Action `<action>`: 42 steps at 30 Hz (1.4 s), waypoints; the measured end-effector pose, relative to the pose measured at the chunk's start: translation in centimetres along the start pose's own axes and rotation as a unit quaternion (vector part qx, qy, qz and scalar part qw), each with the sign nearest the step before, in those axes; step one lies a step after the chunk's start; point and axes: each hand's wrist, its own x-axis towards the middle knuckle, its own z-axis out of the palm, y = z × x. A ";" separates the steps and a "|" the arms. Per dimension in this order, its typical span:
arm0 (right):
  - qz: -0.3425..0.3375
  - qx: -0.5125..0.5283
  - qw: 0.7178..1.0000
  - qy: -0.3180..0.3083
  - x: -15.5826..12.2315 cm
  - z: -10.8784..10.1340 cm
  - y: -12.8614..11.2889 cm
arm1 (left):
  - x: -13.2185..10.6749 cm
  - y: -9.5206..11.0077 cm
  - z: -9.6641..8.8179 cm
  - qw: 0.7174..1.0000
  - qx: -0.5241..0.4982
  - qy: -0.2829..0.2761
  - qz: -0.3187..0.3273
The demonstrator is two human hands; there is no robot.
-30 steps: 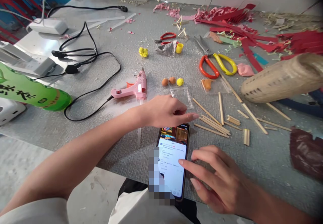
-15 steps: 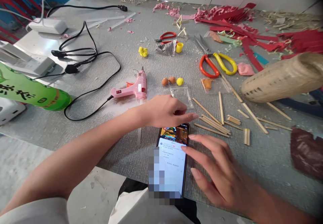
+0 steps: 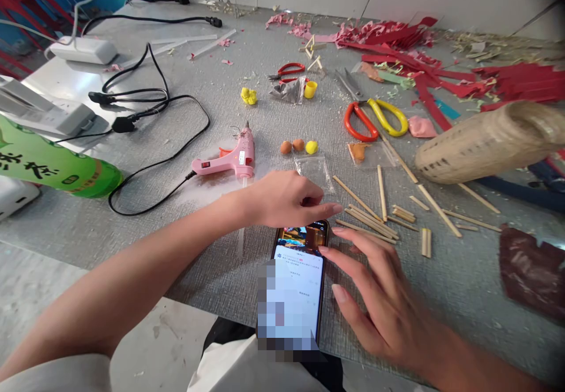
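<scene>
A phone [image 3: 300, 286] lies near the table's front edge, its screen lit with a picture above lines of text; the lower part is blurred out. My right hand [image 3: 384, 292] has its fingers spread over the phone's right edge, one fingertip at the screen below the picture. It holds nothing. Just beyond the phone's top end rests my left hand [image 3: 282, 198], palm down, fingers curled in and thumb stretched to the right; I see nothing in it. Thin wooden sticks [image 3: 366, 218] lie right of it. Past my left wrist is a pink glue gun [image 3: 242, 153].
Small clay balls [image 3: 298, 145], a clear bag [image 3: 314, 171] and scissors [image 3: 362, 115] lie farther back. At right are a tan cylinder [image 3: 481, 142] and dark red sheet [image 3: 525, 268]. Red paper strips [image 3: 397, 42], a green bottle [image 3: 57, 162] and black cables [image 3: 163, 92] surround these.
The text on the phone screen has shifted and differs from before. My right fingertip has moved slightly at the screen's edge. My left hand stays put; the view has shifted a little.
</scene>
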 end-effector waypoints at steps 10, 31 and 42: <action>0.003 0.001 1.000 -0.015 -0.1 0.1 0.1 | 0.0 0.1 0.0 1.000 -0.002 -0.005 -0.005; -0.001 0.008 1.000 -0.012 0.1 0.3 0.2 | -0.1 0.0 0.1 1.000 0.008 0.002 -0.005; 0.001 0.008 1.000 -0.008 0.1 0.3 0.1 | -0.1 -0.1 0.2 1.000 0.008 0.005 0.000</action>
